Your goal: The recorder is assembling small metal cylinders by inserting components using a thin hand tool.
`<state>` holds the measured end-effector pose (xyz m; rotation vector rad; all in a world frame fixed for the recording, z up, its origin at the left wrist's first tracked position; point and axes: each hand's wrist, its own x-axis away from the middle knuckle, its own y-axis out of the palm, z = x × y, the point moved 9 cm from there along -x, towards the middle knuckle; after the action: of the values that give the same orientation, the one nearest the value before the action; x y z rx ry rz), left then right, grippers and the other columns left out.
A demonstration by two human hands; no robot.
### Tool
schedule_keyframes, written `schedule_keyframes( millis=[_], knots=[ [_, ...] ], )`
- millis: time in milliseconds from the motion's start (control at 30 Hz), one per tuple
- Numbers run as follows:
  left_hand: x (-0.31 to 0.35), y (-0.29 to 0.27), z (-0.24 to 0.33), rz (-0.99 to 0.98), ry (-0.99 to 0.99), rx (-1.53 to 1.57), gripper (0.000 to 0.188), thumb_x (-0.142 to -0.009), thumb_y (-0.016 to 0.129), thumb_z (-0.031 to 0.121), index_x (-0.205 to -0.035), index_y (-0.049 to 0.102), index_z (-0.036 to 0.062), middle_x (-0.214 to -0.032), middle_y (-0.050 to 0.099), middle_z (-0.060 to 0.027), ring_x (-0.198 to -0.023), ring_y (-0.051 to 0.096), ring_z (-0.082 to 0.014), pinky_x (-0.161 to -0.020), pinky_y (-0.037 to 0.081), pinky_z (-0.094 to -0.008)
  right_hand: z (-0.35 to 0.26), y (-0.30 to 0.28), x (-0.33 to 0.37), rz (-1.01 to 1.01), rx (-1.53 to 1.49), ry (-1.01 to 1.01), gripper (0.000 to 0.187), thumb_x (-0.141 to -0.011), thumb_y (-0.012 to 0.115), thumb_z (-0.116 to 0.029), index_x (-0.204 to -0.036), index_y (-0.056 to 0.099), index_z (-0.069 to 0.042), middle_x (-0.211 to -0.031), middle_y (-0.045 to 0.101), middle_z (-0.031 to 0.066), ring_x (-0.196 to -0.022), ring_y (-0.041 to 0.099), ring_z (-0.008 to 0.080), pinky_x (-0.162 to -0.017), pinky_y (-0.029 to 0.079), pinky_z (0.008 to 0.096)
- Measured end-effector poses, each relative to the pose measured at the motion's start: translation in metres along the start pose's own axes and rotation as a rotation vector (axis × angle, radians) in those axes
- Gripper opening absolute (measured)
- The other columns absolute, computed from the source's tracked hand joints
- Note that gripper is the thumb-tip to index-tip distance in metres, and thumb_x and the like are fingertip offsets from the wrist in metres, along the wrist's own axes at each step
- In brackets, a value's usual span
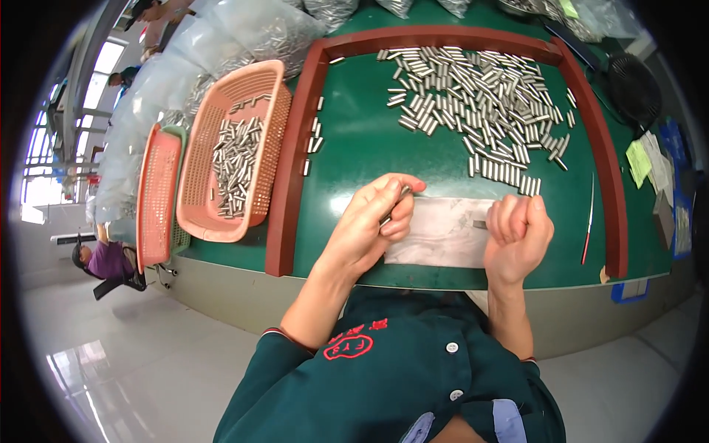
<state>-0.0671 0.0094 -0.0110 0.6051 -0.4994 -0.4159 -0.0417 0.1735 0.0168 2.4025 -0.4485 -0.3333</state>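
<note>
My left hand [373,224] is closed around a short metal pin, part of which shows between thumb and fingers; whether there is more than one I cannot tell. My right hand [518,235] is curled shut, and the end of a metal pin [480,224] sticks out from its fingers. Between the hands a pale whitish cloth [441,240] lies flat near the table's front edge. Beyond them a large pile of shiny metal pins [473,96] is spread over the green tabletop [354,140]. A short row of pins [500,171] sits just past my right hand.
A dark red wooden frame [295,162] borders the work area. To its left stands a pink basket [193,184] of pins, beside another pink basket [153,199]. A red-handled thin tool [586,240] lies at right, near a black fan [631,88]. Clear bags [258,29] line the back.
</note>
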Motion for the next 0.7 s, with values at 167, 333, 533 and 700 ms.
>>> schedule_keyframes(
  millis=[167,333,533,700],
  knots=[
    [0.071,-0.005,0.121,0.364,0.66,-0.77,0.018,-0.089,0.043,0.013,-0.097,0.054,0.0007,-0.063,0.04,0.0057,-0.052,0.031,-0.0018,-0.046,0.024,-0.0161,-0.006,-0.004,0.003,0.003,0.03,-0.034,0.04,-0.089,0.031,-0.015,-0.05,0.025,-0.009,-0.044,0.023,-0.001,-0.04,0.018,0.0077,-0.039,0.015,0.0249],
    [0.117,-0.023,0.204,0.975,0.998,-1.732,0.014,-0.087,0.046,0.007,-0.092,0.055,-0.001,-0.078,0.058,-0.0099,-0.066,0.054,-0.0151,-0.06,0.042,-0.0257,-0.009,0.006,0.009,-0.078,0.125,-0.087,0.041,-0.089,0.031,-0.016,-0.05,0.026,-0.009,-0.044,0.023,-0.0011,-0.041,0.017,0.0081,-0.04,0.016,0.0251],
    [0.103,-0.017,0.186,0.954,0.888,-2.124,0.044,-0.074,0.064,0.014,-0.114,0.049,0.004,-0.116,0.045,-0.0155,-0.104,0.047,-0.0299,-0.083,0.04,-0.0349,-0.008,0.009,0.01,-0.099,0.21,-0.118,0.039,-0.088,0.033,-0.015,-0.05,0.025,-0.008,-0.044,0.025,-0.0002,-0.041,0.019,0.0076,-0.04,0.017,0.0248],
    [0.024,0.045,0.105,0.333,0.839,-1.611,0.007,-0.069,0.063,0.001,-0.071,0.056,-0.0001,-0.068,0.053,-0.009,-0.062,0.052,-0.0212,-0.056,0.041,-0.0302,-0.011,-0.002,0.007,-0.073,0.179,-0.124,0.039,-0.087,0.034,-0.013,-0.05,0.026,-0.006,-0.044,0.027,0.0003,-0.042,0.021,0.0074,-0.04,0.017,0.0251]
  ],
)
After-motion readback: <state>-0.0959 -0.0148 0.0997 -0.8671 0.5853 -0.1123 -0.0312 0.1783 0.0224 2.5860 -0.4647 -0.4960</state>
